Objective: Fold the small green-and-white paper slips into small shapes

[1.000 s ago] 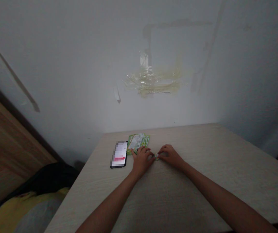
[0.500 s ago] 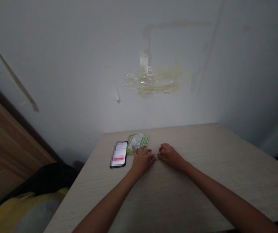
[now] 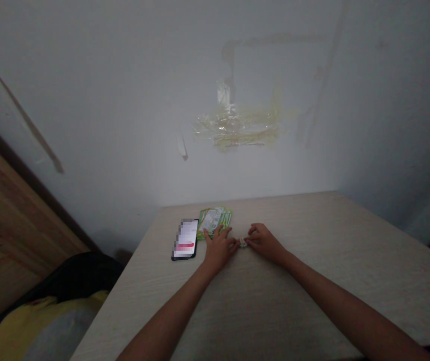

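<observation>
Between my two hands, low over the table, is a small pale piece with coloured spots [image 3: 242,242], too small to name. My left hand [image 3: 220,247] pinches its left side with thumb and a finger, while the other fingers spread toward the green packets. My right hand [image 3: 263,240] has its fingertips closed at the piece's right side, the remaining fingers curled. Several flat green-and-white packets [image 3: 215,219] lie stacked just beyond my left hand. To their left rests a phone [image 3: 185,239] with a lit screen, partly pixelated.
The pale wooden table [image 3: 305,220] meets a white wall [image 3: 125,100] with peeling clear tape [image 3: 233,128] on it. Beyond the table's left edge are a yellow and grey cloth [image 3: 49,326], a dark bag-like shape [image 3: 75,276] and a wooden panel [image 3: 4,220].
The small piece has turned slightly between my fingertips and shows more colour. My hands have barely moved; the whole view has shifted a little.
</observation>
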Demonstrator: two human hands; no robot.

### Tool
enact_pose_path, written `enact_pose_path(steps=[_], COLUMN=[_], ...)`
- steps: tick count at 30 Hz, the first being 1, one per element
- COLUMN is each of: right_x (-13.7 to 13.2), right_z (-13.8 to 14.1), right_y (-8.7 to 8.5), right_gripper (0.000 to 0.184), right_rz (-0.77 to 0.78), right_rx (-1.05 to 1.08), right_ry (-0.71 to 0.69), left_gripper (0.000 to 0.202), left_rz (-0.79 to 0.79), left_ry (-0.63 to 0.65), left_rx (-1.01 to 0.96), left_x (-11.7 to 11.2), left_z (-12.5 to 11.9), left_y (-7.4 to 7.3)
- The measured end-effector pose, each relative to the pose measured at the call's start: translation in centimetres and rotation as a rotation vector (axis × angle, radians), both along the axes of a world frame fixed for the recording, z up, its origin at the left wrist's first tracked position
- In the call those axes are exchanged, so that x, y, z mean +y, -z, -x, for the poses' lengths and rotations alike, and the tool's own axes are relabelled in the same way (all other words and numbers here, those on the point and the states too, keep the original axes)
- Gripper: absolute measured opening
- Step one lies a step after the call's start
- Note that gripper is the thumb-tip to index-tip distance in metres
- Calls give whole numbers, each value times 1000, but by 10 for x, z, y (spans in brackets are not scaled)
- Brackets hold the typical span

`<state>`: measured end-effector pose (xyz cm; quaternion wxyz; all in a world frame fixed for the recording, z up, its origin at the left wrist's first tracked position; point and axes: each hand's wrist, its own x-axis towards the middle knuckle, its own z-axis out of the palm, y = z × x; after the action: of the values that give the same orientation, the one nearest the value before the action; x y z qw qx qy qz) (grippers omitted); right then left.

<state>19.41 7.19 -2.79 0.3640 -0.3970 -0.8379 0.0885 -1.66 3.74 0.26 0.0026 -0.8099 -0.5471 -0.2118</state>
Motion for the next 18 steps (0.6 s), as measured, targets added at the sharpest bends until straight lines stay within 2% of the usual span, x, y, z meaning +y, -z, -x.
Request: enact_pose_path(steps=[10, 18], right_x=[-1, -1], right_z=[-2, -1], right_y=[1, 0], right_gripper=[16, 18], right_rz=[55, 66], right_rx=[5, -27], right_ry=[7, 20], left_gripper=[14, 22], left_rz=[-49, -34], left_ry=[-13, -42], left_rx=[-20, 27], left_x=[-1, 2], left_z=[-3, 0], left_y=[3, 6])
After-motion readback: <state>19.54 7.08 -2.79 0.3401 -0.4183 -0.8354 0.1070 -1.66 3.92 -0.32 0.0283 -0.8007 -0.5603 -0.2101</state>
